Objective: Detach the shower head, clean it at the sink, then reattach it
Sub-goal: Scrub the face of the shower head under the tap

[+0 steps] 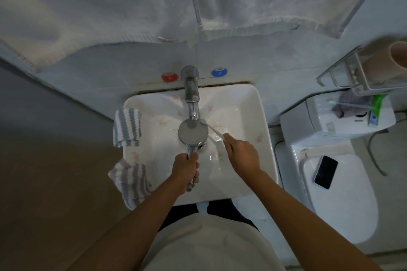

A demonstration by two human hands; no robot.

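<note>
Chrome and wet, the shower head (193,131) sits face-up right under the tap (191,97), held out over the middle of the sink (262,116). My left hand (184,171) is wrapped tight around its handle, nearer me than the tap, with the threaded end poking out below my fist. My right hand (242,153), to the right of the tap, is closed on a toothbrush (214,131) whose bristle end reaches up to the rim of the shower head's face. Two striped cloths hang on the sink's left edge, one (127,127) level with the tap's spout and another (132,179) closer to me. I judge I'm mid-scrub, with rinsing and reattaching not yet done. The head looks light and rigid, but wet plating will be slippery, so the narrow handle is the place to grip, firmly, never the round face. Off to the right of the tap, a phone (326,171) lies on the closed toilet lid (343,204).
</note>
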